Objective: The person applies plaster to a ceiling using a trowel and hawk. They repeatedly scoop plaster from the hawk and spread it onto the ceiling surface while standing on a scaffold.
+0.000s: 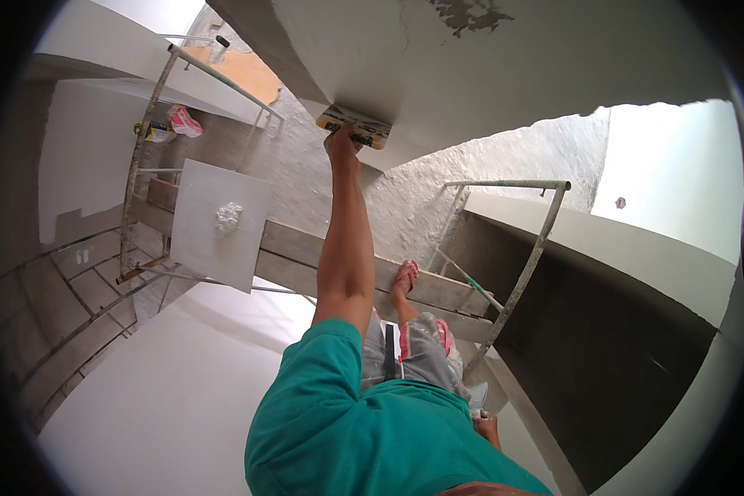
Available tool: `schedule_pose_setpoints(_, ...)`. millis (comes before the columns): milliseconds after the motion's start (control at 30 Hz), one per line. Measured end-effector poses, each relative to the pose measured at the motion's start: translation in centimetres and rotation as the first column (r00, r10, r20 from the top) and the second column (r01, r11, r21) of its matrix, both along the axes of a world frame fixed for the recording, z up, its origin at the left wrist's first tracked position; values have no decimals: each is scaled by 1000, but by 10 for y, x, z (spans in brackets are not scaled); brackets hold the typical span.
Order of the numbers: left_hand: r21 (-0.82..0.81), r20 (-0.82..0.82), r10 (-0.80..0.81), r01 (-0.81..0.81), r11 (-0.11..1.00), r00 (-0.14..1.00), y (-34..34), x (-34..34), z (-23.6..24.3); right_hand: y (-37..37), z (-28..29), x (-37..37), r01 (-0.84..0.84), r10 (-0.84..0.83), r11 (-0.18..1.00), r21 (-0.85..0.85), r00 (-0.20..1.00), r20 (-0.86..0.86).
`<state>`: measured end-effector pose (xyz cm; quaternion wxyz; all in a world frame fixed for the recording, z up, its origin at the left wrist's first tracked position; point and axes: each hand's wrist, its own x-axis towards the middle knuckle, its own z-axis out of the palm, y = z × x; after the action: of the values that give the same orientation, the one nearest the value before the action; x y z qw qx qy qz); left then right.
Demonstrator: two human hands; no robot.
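My left arm stretches up to the pale wall surface [521,74]. At its end my left hand [343,145] is closed on a wide plastering trowel [377,130] with yellowish ends and a smeared blade. The trowel lies against the wall near its lower edge. Low on the right, my right hand [488,427] is closed beside my hip, partly hidden by my green shirt. It grips a tool with a greyish blade [478,395], perhaps a putty knife. A white board [192,186] on the scaffold planks bears a lump of white putty [228,217].
I stand on scaffold planks [293,252], one sandalled foot [406,277] showing. Metal frames rise at the left [150,107] and right [525,248]. A pink-and-white bag [184,121] is beyond the left frame. A dark opening [587,347] lies to the right, and a metal grille [66,281] to the left.
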<state>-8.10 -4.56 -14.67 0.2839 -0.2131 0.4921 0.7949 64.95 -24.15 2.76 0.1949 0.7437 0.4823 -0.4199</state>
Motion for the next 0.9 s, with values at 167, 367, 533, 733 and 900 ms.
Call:
schedule_pose_setpoints(167, -27, -91, -34, 32, 999, 995, -1, 3, 104, 27, -14, 6, 186, -187, 982, -31, 980, -61)
schedule_pose_setpoints(367, -16, -265, -36, 33, 999, 964, -6, -5, 232, 42, -51, 40, 182, -174, 983, 20, 962, -209)
schedule_pose_setpoints(533, -19, -391, -55, 51, 998, 919, 2, -3, 354, 54, -83, 55, 37, -32, 999, 17, 964, -263)
schedule_pose_setpoints(733, -4, -519, -125, 144, 989, 845, -30, -5, 438, 88, -47, 18, -20, 28, 999, 31, 959, -282)
schedule_pose_setpoints(900, 87, -503, -96, 161, 983, 859, -96, 39, 402, 119, -63, 23, -82, 148, 977, 197, 926, -348)
